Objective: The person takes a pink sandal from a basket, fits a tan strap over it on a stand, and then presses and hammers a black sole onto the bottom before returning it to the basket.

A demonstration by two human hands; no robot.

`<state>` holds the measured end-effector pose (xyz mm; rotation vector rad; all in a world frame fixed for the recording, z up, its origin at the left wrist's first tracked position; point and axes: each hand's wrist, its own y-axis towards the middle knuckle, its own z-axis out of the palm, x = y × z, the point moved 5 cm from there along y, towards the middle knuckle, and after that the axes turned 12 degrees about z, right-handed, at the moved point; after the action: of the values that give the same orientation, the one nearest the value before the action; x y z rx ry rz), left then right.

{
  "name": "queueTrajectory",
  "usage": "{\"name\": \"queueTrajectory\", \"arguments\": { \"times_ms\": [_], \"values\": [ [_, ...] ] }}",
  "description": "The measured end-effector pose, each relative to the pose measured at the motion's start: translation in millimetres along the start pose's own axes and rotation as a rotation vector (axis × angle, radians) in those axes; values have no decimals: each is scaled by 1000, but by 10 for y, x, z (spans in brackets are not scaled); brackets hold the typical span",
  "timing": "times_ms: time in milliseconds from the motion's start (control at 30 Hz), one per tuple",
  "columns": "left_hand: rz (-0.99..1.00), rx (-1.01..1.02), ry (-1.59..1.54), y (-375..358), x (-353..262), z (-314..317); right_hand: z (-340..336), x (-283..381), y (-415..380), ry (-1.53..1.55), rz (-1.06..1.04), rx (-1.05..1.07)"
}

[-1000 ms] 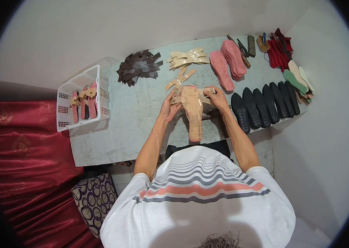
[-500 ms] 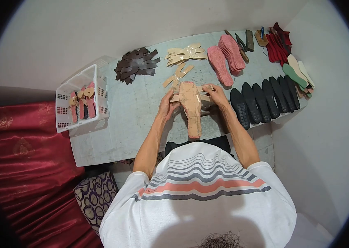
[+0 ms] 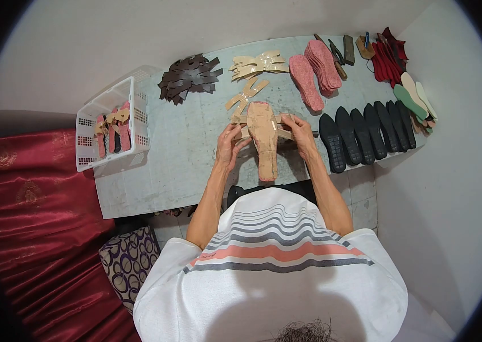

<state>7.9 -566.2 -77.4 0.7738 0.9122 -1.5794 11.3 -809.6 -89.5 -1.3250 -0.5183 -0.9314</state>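
A tan insole (image 3: 263,142) is held upright in front of my body, its pale, marked underside facing me. Cream sandal straps (image 3: 284,135) stick out from both its sides near the wider end. My left hand (image 3: 229,143) has its fingers closed on the strap ends at the left edge. On the other side, my right hand (image 3: 302,135) pinches the strap ends between thumb and fingers. Just beyond the insole lies a loose cream crossed strap (image 3: 246,96) on the table.
On the table (image 3: 178,154) lie dark brown straps (image 3: 189,80), cream straps (image 3: 259,64), pink insoles (image 3: 323,68), black soles (image 3: 332,142) and hand tools (image 3: 336,51). A white basket (image 3: 137,122) with strapped pink pieces stands left. Red and green pieces (image 3: 409,101) lie right.
The whole view has shifted slightly, so the table's things sit higher. Insole and hands remain together; my left fingers have shifted a little along the strap ends.
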Motion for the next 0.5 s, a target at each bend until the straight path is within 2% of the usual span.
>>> {"name": "queueTrajectory", "arguments": {
  "times_ms": [267, 500],
  "values": [
    [69, -117, 129, -135, -2, 117, 130, 106, -236, -59, -60, -20],
    [260, -170, 217, -103, 61, 209, 218, 79, -256, 101, -145, -52]
  ]
}}
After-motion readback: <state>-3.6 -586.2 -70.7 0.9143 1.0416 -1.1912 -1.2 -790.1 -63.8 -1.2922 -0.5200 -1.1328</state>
